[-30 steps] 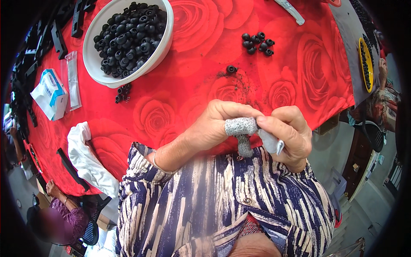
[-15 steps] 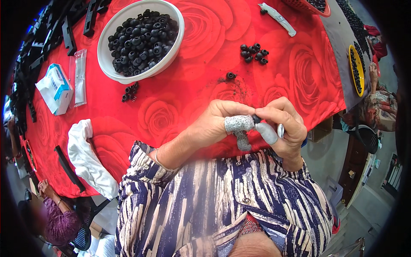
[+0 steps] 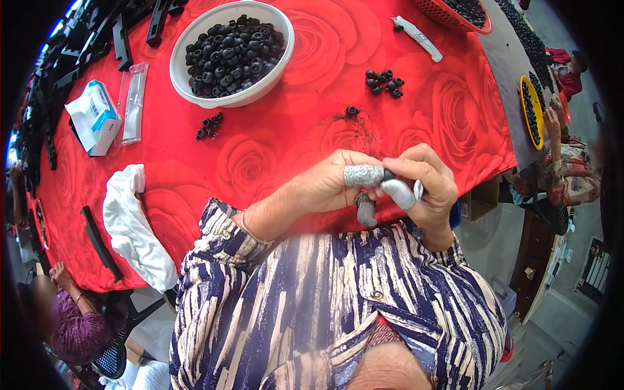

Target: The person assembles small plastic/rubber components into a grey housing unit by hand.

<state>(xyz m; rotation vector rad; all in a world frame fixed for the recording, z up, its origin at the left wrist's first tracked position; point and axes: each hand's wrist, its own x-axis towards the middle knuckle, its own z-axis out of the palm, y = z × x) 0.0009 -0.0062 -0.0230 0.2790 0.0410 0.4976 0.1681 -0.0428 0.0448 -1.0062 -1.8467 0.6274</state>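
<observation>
Near the cloth's edge [image 3: 491, 156], hands [image 3: 322, 188] [image 3: 430, 185] together on a black piece [image 3: 388, 174], open room leftward.

From the right hand [image 3: 426, 185], fittings [image 3: 234, 55] are lying in a bowl [image 3: 227, 101] at ten o'clock; a basket [image 3: 448, 19] is standing at twelve.

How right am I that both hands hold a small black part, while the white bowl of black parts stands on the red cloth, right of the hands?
Only the side is wrong. In the head view, the bowl of black parts is left, not right, of the left hand and right hand. Both hold a small black part, and the white bowl is on the red cloth.
</observation>
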